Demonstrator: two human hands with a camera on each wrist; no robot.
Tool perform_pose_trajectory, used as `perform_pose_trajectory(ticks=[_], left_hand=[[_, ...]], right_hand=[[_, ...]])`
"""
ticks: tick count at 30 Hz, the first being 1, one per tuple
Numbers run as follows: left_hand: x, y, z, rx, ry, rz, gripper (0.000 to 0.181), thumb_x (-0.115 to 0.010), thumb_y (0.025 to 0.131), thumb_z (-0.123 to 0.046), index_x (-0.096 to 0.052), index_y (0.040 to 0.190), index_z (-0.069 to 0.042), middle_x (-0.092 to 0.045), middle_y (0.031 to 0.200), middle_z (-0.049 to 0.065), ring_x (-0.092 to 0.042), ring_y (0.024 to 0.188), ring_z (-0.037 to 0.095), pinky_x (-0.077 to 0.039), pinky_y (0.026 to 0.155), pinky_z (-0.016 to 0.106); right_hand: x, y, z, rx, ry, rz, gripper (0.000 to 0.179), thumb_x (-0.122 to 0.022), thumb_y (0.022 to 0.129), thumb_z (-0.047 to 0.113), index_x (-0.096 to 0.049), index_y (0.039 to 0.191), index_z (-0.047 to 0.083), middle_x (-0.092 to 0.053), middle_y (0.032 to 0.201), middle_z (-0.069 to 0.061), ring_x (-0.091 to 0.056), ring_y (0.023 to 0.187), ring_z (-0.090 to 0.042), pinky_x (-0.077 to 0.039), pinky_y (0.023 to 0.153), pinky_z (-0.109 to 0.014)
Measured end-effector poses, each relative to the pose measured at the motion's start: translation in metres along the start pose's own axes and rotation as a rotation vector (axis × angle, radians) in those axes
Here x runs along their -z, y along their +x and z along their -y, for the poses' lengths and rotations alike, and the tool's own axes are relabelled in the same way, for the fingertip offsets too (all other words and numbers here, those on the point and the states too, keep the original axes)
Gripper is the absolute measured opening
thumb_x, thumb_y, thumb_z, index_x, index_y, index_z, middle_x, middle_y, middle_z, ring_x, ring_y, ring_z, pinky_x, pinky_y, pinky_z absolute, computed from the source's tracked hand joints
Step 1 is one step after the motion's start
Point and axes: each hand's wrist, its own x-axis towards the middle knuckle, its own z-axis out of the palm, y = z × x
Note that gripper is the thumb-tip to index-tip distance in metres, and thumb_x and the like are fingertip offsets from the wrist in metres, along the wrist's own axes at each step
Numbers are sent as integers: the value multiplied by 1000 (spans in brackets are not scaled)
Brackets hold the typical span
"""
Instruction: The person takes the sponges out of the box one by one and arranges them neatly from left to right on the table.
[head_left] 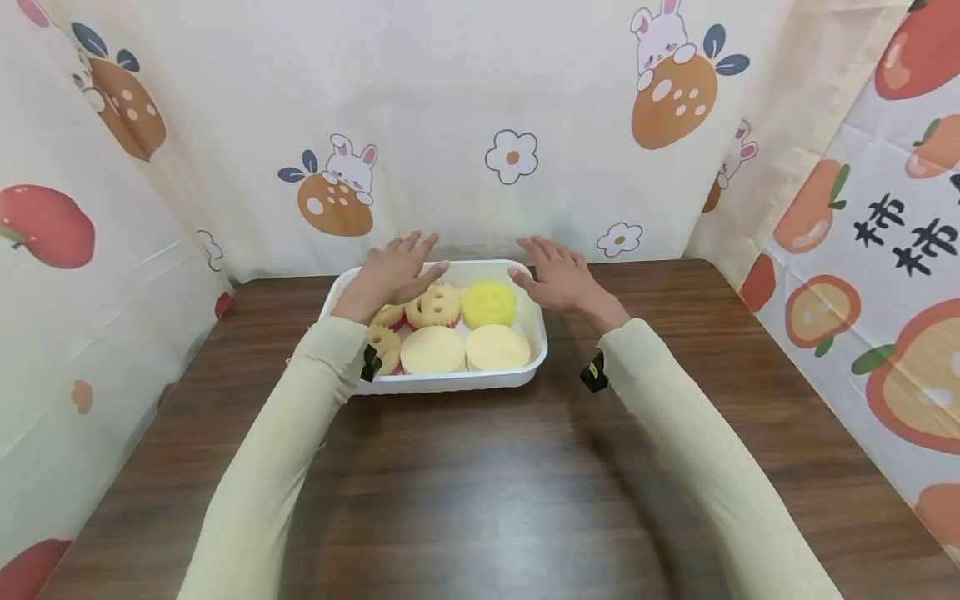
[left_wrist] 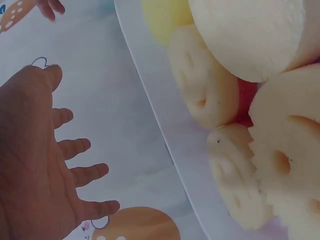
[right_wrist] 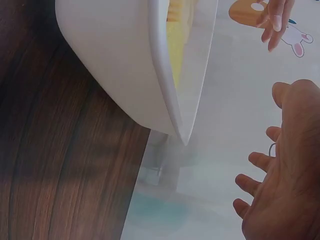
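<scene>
A white tray (head_left: 442, 382) sits at the back of the table. In it lie two plain cream round blocks (head_left: 432, 350) at the front, a bright yellow round piece (head_left: 489, 304) at the back right, and several cream pieces with cut-out holes and red undersides (head_left: 441, 306) at the left. My left hand (head_left: 393, 271) hovers over the tray's left back part, fingers spread and holding nothing; its arm hides part of the tray. Above the right back corner my right hand (head_left: 558, 279) is held out, fingers also straight and with nothing in them.
The dark wooden table (head_left: 450, 500) runs forward from the tray. A printed curtain (head_left: 450, 100) with rabbits and fruit hangs right behind its back edge. More printed cloth (head_left: 825, 250) stands along the right side, and a similar sheet (head_left: 90, 350) on the left.
</scene>
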Motion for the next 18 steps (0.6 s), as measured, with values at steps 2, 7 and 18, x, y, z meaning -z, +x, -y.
perform_pose_trajectory(ticks=[2, 7, 18], left_hand=[[-2, 0, 4, 5, -4, -1, 73, -26, 102, -59, -8, 161, -21, -9, 168, 16, -14, 153, 44, -17, 116, 71], [-7, -2, 10, 11, -23, -11, 72, -27, 102, -59, -9, 161, -21, -10, 168, 17, -16, 152, 45, -16, 116, 71], [-18, -16, 33, 66, -84, -8, 70, -32, 103, -55, -13, 161, -19, -9, 167, 20, -12, 152, 45, -15, 113, 75]], right_hand=[[-2, 1, 0, 5, -2, 4, 69, -32, 102, 58, -12, 160, 26, -11, 169, -9, -10, 155, -34, -11, 121, -62], [-5, 2, -3, 9, -3, 10, 69, -33, 102, 57, -14, 160, 25, -11, 168, -10, -10, 155, -36, -12, 121, -62], [-20, 0, -3, 29, 5, 15, 69, -37, 101, 57, -17, 158, 25, -16, 166, -10, -18, 152, -38, -17, 120, -63]])
